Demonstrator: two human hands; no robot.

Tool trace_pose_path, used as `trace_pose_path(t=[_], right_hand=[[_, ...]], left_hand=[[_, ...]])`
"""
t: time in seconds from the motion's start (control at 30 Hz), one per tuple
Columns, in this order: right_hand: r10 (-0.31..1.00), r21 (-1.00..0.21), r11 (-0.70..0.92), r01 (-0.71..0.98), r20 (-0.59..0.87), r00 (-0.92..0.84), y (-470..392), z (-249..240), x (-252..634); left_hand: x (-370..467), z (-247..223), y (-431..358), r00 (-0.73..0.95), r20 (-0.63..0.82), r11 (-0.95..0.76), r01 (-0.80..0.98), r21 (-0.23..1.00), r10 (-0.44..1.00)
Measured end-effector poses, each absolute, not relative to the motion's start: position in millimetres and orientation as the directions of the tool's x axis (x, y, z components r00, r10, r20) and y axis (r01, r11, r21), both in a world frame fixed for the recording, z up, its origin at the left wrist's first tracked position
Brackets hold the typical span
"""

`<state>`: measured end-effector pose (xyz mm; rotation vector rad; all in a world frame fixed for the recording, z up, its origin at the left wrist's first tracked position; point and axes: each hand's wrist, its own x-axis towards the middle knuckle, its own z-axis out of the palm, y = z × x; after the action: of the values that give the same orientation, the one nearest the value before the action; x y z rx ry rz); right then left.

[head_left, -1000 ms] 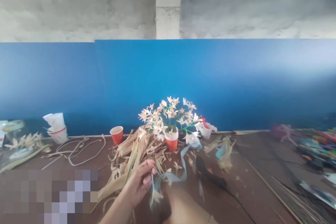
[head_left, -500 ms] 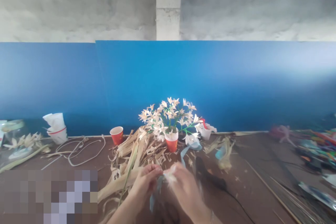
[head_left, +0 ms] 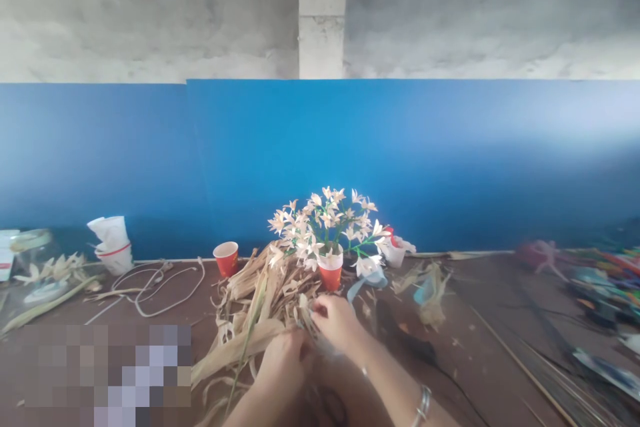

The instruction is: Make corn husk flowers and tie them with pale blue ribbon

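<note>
My left hand is closed low in the middle, its fingertips turned away and partly hidden. Just above and to the right, my right hand has its thumb and fingers pinched together at a pale husk piece. Faint bluish-white material blurs between the two hands. Beyond them stands a red paper cup holding many cream husk flowers on green stems. Dry corn husks are heaped behind and left of my hands.
Another red cup stands left of the husks, near a white cable. A white cup with paper is farther left. At right lie a dark tool with a cord, thin sticks and colourful clutter. A blue panel rises behind.
My right hand has moved up and forward, away from the left. My left hand has dropped slightly and turned its fingers away. A bracelet now shows on my right wrist.
</note>
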<state>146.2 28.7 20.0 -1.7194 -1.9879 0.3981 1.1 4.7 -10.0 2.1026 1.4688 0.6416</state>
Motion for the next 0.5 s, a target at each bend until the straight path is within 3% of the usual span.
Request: trace_pose_path(t=[0.27,0.5], right_hand=[[0.997,-0.507,0.080,0.858,0.026,-0.078,43.2,8.6,116.3],[0.992,-0.768,0.056,0.638,-0.032,-0.126,44.1,11.2,135.2]], left_hand=[[3.5,-6.8,0.5,0.408,0.090,-0.357,0.646,0.675,0.909],[5.9,-6.5,-0.1,0.413,0.101,-0.371,0.653,0.660,0.905]])
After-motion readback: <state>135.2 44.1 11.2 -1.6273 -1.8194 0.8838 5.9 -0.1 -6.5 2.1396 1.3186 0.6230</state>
